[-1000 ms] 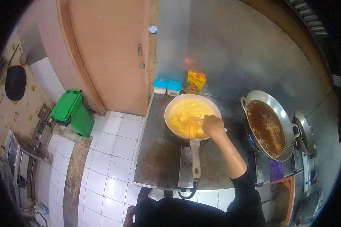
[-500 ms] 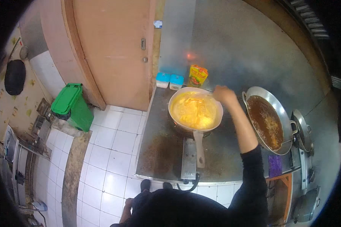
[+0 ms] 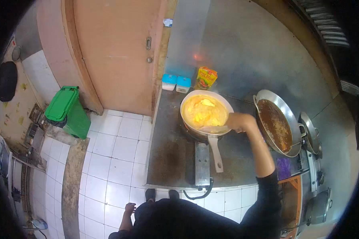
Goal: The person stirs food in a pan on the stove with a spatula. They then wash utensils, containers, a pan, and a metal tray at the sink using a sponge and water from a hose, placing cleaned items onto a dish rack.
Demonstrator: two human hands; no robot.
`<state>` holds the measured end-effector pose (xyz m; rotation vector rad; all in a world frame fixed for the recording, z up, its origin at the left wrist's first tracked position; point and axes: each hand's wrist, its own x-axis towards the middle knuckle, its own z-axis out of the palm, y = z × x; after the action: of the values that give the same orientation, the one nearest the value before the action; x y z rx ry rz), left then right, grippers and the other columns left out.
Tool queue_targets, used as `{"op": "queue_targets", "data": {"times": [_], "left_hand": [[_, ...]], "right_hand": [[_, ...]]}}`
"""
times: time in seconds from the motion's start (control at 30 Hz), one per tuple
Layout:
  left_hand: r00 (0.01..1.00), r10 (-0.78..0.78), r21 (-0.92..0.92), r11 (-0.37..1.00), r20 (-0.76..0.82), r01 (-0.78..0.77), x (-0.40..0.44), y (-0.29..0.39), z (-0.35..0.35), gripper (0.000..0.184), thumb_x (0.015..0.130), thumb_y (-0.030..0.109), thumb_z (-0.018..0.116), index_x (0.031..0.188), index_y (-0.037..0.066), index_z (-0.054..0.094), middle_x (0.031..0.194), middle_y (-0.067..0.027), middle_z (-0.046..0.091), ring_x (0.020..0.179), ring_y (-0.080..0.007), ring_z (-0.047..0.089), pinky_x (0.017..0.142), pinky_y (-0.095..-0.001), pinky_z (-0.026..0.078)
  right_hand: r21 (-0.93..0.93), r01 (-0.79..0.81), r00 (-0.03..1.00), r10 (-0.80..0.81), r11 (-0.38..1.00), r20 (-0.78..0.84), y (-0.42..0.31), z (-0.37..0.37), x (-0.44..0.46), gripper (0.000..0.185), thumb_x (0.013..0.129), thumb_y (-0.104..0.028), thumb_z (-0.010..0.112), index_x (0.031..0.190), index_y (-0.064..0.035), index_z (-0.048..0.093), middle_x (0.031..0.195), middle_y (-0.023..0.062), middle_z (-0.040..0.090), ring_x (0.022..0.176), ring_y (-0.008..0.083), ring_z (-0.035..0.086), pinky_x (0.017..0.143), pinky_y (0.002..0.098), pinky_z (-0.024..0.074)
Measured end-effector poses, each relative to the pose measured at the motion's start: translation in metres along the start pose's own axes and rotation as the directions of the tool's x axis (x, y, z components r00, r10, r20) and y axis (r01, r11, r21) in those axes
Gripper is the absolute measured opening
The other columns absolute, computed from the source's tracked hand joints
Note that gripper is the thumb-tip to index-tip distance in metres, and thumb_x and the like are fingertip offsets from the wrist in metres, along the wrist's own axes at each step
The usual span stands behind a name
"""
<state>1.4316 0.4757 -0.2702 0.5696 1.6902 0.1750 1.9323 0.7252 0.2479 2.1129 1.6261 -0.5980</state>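
A light-coloured pan [image 3: 216, 153] with yellow food [image 3: 201, 111] in it sits on a burner on the dark counter. My right hand [image 3: 238, 122] is at the pan's right rim, closed round a utensil [image 3: 213, 129] whose far end reaches into the near side of the food. My left hand [image 3: 130, 208] hangs low beside my body, away from the counter, its fingers a little curled and apart, with nothing in it.
A large wok [image 3: 270, 95] of brown oil stands at the right, with another pan [image 3: 307, 119] beyond it. Behind the pan are two blue-lidded containers [image 3: 183, 84] and a yellow packet [image 3: 206, 78]. A green bin [image 3: 77, 121] stands by the door [image 3: 115, 59].
My right hand moved from over the food to the far right rim, then down to the near right side. The yellow food has shifted. My left hand has come further into view.
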Motion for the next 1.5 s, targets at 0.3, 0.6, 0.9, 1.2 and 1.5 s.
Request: {"op": "queue_targets", "data": {"times": [0.3,0.6,0.9,1.2,1.5], "left_hand": [[0.998,-0.050,-0.073,0.996,0.029,0.052,0.019,-0.002,-0.012,0.026,0.076,0.016,0.052,0.099,0.002,0.055,0.079,-0.0145,0.062,0.052,-0.0204,0.059,0.039,-0.0284,0.044],[1.000,0.015,-0.160,0.987,0.005,-0.014,0.011,-0.003,-0.013,0.027,0.075,0.018,0.053,0.096,0.002,0.054,0.075,-0.0144,0.060,0.050,-0.0200,0.056,0.041,-0.0287,0.043],[1.000,0.021,-0.123,0.992,0.019,-0.019,0.002,-0.016,-0.013,0.024,0.076,0.018,0.052,0.095,0.004,0.056,0.076,-0.0126,0.060,0.055,-0.0198,0.056,0.043,-0.0314,0.044],[0.998,-0.032,-0.145,0.989,0.045,0.038,0.021,-0.022,-0.006,0.024,0.076,0.019,0.053,0.095,0.004,0.056,0.077,-0.0130,0.059,0.059,-0.0210,0.057,0.045,-0.0328,0.046],[0.996,0.072,-0.125,0.990,0.048,-0.066,0.021,-0.005,0.004,0.024,0.076,0.020,0.053,0.095,0.005,0.056,0.080,-0.0147,0.059,0.062,-0.0222,0.058,0.047,-0.0338,0.047]], "right_hand": [[-0.058,-0.089,0.970,0.073,0.994,-0.233,-0.076,0.018,0.036,0.033,0.074,-0.018,0.047,0.101,-0.0015,0.057,0.102,0.0197,0.057,0.094,0.0293,0.057,0.077,0.0380,0.0465],[-0.029,-0.130,0.945,0.115,0.991,-0.305,-0.077,0.003,0.102,0.035,0.079,-0.023,0.045,0.108,-0.0054,0.055,0.110,0.0177,0.054,0.099,0.0296,0.055,0.076,0.0457,0.0464],[0.065,0.054,0.963,-0.035,0.996,-0.267,0.004,-0.048,0.076,0.017,0.066,-0.012,0.051,0.057,0.0025,0.052,0.054,0.0133,0.054,0.042,0.0202,0.049,0.038,0.0359,0.0355],[0.561,-0.137,0.986,0.061,0.816,0.152,0.020,-0.049,-0.033,0.015,0.069,-0.013,0.053,0.061,-0.0005,0.049,0.048,0.0091,0.043,0.034,0.0078,0.031,0.027,0.0222,0.0202],[0.766,0.011,0.991,-0.110,0.643,0.078,0.003,0.025,-0.007,0.013,0.080,-0.012,0.046,0.084,-0.0027,0.055,0.050,-0.0040,0.034,0.040,0.0039,0.029,0.031,0.0194,0.0184]]}}
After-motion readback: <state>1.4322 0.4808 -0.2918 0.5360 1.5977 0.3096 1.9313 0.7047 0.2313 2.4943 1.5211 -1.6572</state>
